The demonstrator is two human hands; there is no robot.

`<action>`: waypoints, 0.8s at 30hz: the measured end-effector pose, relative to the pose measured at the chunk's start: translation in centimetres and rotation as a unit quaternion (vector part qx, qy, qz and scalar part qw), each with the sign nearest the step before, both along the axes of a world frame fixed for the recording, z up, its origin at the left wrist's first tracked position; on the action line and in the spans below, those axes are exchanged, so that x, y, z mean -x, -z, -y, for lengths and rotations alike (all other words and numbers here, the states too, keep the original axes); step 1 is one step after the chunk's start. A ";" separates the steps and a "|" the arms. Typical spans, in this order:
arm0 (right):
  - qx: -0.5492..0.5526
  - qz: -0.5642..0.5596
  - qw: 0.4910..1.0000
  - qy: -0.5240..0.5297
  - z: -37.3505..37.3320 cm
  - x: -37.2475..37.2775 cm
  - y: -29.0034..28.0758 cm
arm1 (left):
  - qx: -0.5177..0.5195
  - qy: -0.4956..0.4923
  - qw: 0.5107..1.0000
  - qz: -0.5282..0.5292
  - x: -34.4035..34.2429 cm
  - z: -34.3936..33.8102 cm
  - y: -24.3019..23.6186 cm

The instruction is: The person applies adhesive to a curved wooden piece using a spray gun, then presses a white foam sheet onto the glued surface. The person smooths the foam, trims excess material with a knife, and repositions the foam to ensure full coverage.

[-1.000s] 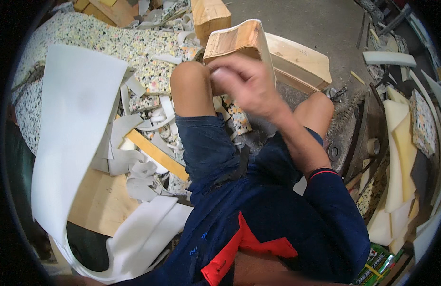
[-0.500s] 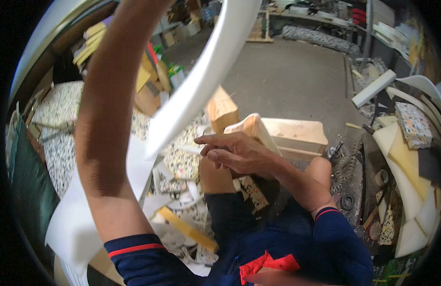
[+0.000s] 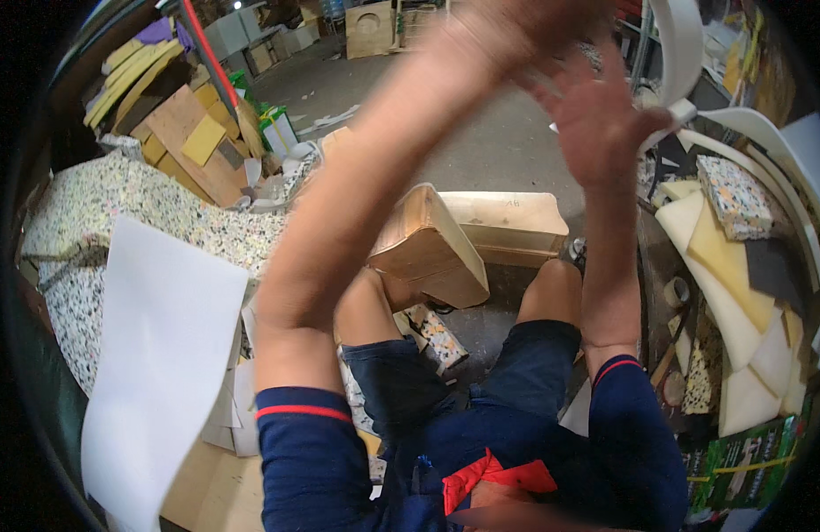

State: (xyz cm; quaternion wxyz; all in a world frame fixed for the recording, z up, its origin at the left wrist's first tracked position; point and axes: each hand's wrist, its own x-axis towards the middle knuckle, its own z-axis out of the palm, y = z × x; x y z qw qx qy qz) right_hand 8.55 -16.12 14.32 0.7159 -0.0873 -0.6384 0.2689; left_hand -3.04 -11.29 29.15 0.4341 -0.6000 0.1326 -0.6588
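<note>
My left arm reaches across to the upper right, and my left hand (image 3: pixel 547 31) is smeared by motion at the top edge, its fingers not readable. My right hand (image 3: pixel 601 120) is raised beside it, open with fingers apart and nothing seen in it. Just beyond my right hand is a curved white foam strip (image 3: pixel 682 53); whether my left hand touches it I cannot tell. Between my knees leans a wooden box-like block (image 3: pixel 441 262), tilted, against a longer wooden block (image 3: pixel 507 217) with curved ends.
On the left lie a white foam sheet (image 3: pixel 162 355) and speckled foam slabs (image 3: pixel 162 199). A red-handled broom (image 3: pixel 210 58) stands behind them. Cream and yellow foam pieces (image 3: pixel 716 266) are stacked at right, with a speckled foam block (image 3: pixel 736 197) on top.
The white strip has gone from in front of me to the upper right. My left arm has swung right, and my right hand has risen from over the wooden blocks with fingers spread.
</note>
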 end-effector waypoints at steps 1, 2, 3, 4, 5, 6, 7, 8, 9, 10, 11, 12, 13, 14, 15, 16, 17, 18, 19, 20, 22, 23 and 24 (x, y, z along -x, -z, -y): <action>-0.013 -0.041 0.999 -0.014 0.8 -0.5 -0.1 | 0.057 0.017 0.997 -0.052 -1.6 0.9 4.2; -0.029 -0.103 0.994 0.027 1.6 -1.2 -0.2 | 0.113 0.032 0.988 -0.100 -2.9 2.1 8.0; 0.004 -0.171 0.983 0.059 2.4 -2.1 -0.3 | 0.084 0.033 0.995 -0.044 -4.2 2.5 10.0; 0.026 -0.198 0.971 0.129 3.2 -3.4 -0.3 | 0.176 -0.009 0.980 -0.090 -4.3 3.1 12.8; 0.038 -0.213 0.967 0.134 3.7 -5.0 0.0 | 0.186 0.010 0.980 -0.066 -4.0 2.8 14.7; 0.084 -0.270 0.952 0.121 3.6 -6.9 0.4 | 0.206 0.028 0.977 -0.050 -3.1 2.4 16.5; 0.094 -0.271 0.950 0.125 4.1 -9.3 1.0 | 0.275 0.055 0.960 -0.010 -1.6 2.4 18.9; 0.087 -0.242 0.962 0.090 4.9 -12.0 1.4 | 0.359 0.071 0.930 0.022 0.4 2.2 21.0; 0.078 -0.242 0.966 0.049 5.7 -14.6 2.1 | 0.433 0.089 0.890 0.113 2.1 1.5 22.7; 0.083 -0.231 0.969 0.015 6.7 -17.3 2.5 | 0.512 0.090 0.830 0.203 3.9 0.8 24.2; 0.090 -0.246 0.964 0.040 7.7 -19.8 2.8 | 0.621 0.239 0.702 0.255 5.4 -0.4 25.3; 0.095 -0.250 0.961 0.065 8.6 -22.2 2.7 | 0.714 0.374 0.502 0.314 6.2 -1.1 26.3; 0.083 -0.234 0.968 0.032 9.7 -24.2 2.4 | 0.709 0.364 0.528 0.291 6.5 -1.0 27.4; 0.090 -0.167 0.980 -0.061 10.8 -26.1 1.8 | 0.736 0.353 0.503 0.285 6.3 -0.5 28.5; 0.084 -0.182 0.979 -0.040 11.9 -27.5 1.6 | 0.742 0.402 0.481 0.240 5.9 0.7 29.6; 0.068 -0.196 0.978 -0.033 13.2 -28.6 1.3 | 0.781 0.440 0.393 0.203 5.0 2.5 30.8; 0.061 -0.175 0.982 -0.027 14.5 -29.3 1.1 | 0.810 0.475 0.302 0.163 3.9 5.0 32.3; 0.057 -0.152 0.986 -0.037 15.6 -29.9 1.2 | 0.814 0.522 0.225 0.120 2.7 7.6 33.8; 0.050 -0.157 0.986 -0.029 16.6 -30.3 1.4 | 0.841 0.526 0.087 0.095 1.6 9.5 35.4; 0.063 -0.148 0.987 -0.030 17.5 -30.5 1.6 | 0.839 0.539 -0.024 0.068 0.7 10.5 36.9; 0.085 -0.202 0.975 0.021 19.3 -30.6 2.2 | 0.785 0.601 -0.146 0.048 -2.0 10.1 39.6; 0.094 -0.172 0.980 0.046 20.1 -30.6 2.5 | 0.758 0.613 -0.217 0.047 -3.5 9.8 40.8; 0.100 -0.157 0.980 0.076 20.8 -30.6 2.7 | 0.733 0.642 -0.223 0.034 -5.0 8.9 41.7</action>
